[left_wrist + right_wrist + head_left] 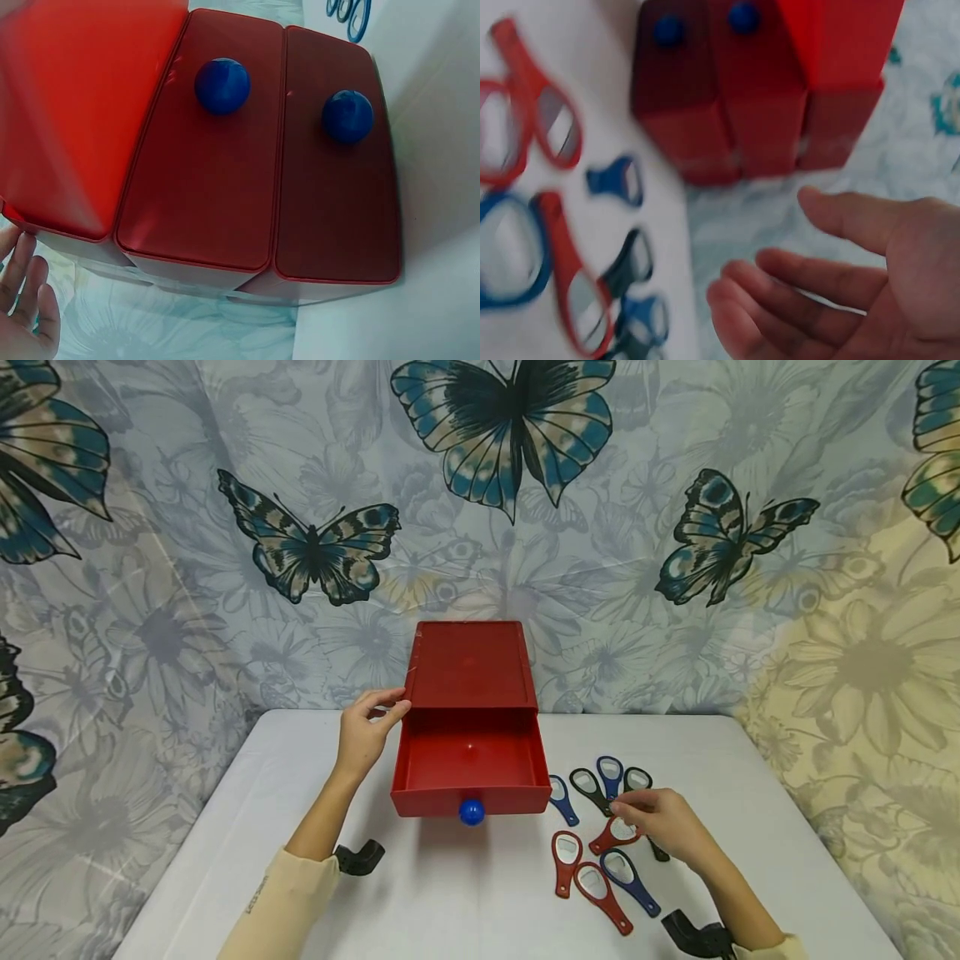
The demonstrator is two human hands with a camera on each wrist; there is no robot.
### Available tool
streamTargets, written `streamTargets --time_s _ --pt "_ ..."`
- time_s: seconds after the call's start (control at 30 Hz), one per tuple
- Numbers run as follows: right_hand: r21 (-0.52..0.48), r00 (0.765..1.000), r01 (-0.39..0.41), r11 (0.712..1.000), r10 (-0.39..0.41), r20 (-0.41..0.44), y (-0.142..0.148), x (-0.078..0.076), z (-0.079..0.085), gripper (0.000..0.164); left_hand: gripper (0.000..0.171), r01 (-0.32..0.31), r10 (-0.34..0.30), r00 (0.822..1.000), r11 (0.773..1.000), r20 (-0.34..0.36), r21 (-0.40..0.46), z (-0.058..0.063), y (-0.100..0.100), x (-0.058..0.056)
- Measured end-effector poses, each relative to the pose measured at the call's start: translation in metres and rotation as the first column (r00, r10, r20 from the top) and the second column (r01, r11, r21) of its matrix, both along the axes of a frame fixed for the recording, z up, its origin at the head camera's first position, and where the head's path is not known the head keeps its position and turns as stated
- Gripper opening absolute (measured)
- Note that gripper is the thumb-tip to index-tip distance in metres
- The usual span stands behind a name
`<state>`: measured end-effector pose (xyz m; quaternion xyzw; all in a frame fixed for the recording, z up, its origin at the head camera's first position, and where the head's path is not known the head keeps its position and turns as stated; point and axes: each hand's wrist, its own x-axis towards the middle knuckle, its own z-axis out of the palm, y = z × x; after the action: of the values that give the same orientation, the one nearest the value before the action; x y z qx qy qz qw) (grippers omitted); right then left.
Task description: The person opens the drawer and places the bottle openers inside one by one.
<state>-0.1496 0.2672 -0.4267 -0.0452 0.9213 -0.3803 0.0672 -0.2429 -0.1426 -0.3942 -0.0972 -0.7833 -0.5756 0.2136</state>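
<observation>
A red drawer unit [472,664] stands on the table with its top drawer [470,803] pulled out, nothing lying inside. Two lower drawers [199,172] with blue knobs are closed in the left wrist view. My left hand [363,733] touches the unit's left side near the top with extended fingers, gripping nothing. To the right lie several magnifying glasses in red, blue and black, among them a red magnifying glass [566,862] and a blue magnifying glass [632,885]. Just above the group hovers my right hand [663,820], fingers loosely bent; in the right wrist view it holds nothing.
The white table [450,910] ends at a patterned cloth backdrop [585,577] with butterflies, close behind the drawer unit. A blue knob [471,812] sticks out from the drawer front. Black wrist mounts [360,858] are strapped to both arms.
</observation>
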Motion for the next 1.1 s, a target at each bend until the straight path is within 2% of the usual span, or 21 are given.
streamTargets --time_s 0.1,0.2,0.3,0.5,0.73,1.1 --pt "0.096 0.996 0.083 0.992 -0.081 -0.022 0.015 -0.003 -0.011 0.036 0.028 0.013 -0.014 1.0 1.0 0.015 0.005 0.01 0.003 0.008" --pt "0.171 0.993 0.117 0.978 -0.113 -0.035 0.027 -0.006 -0.023 0.038 0.028 0.027 -0.027 0.999 1.0 0.026 0.015 0.02 0.005 0.016" --pt "0.246 0.991 0.137 0.959 -0.134 -0.03 0.036 -0.007 -0.034 0.044 0.029 0.031 -0.032 0.999 0.999 0.042 0.022 0.022 0.005 0.018" --pt "0.328 0.985 0.149 0.933 -0.168 0.031 0.045 -0.006 -0.053 0.056 0.029 0.032 -0.033 0.997 0.999 0.071 0.026 0.021 0.004 0.017" --pt "0.362 0.98 0.178 0.915 -0.197 0.014 0.045 -0.006 -0.066 0.054 0.029 0.03 -0.032 0.997 0.999 0.071 0.019 0.02 0.003 0.016" --pt "0.392 0.971 0.232 0.89 -0.237 -0.036 0.043 -0.008 -0.069 0.039 0.028 0.033 -0.036 0.997 0.998 0.071 0.049 0.02 0.005 0.017"
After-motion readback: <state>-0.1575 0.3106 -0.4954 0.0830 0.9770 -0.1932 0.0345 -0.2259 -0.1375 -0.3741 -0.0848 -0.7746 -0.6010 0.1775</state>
